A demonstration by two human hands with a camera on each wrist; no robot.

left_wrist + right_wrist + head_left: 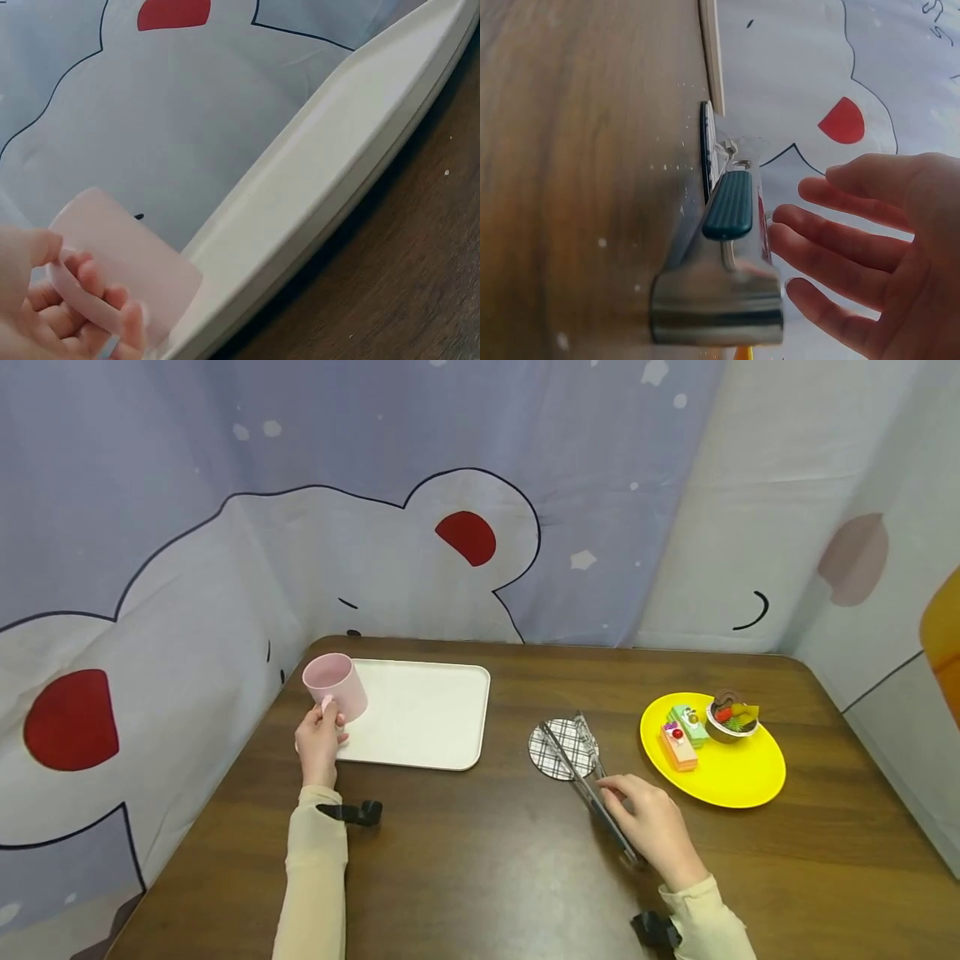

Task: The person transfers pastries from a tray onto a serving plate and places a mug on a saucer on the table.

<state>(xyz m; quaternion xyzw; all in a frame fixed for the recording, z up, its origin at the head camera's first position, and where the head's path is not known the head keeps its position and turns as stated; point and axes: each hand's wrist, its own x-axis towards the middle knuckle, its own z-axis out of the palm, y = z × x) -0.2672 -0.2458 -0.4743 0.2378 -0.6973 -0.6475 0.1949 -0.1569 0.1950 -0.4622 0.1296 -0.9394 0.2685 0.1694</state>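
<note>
At the left end of the white tray (420, 714), my left hand (318, 745) grips a pink mug (347, 687) by its handle. The left wrist view shows the fingers curled through the handle, and the mug's base (176, 304) at the tray. On the right, my right hand (651, 822) is beside a pair of metal tongs (600, 814) with a teal grip (729, 206). Its fingers are spread and apart from the tongs in the right wrist view. The tongs' tips lie over a round plaid coaster (543, 758).
A yellow plate (738, 783) stands to the right of the tongs. It carries an orange cake slice (679, 752), a green cake slice (690, 727) and a fruit-topped cup dessert (726, 727). A printed curtain (360, 560) hangs behind the wooden table (450, 860).
</note>
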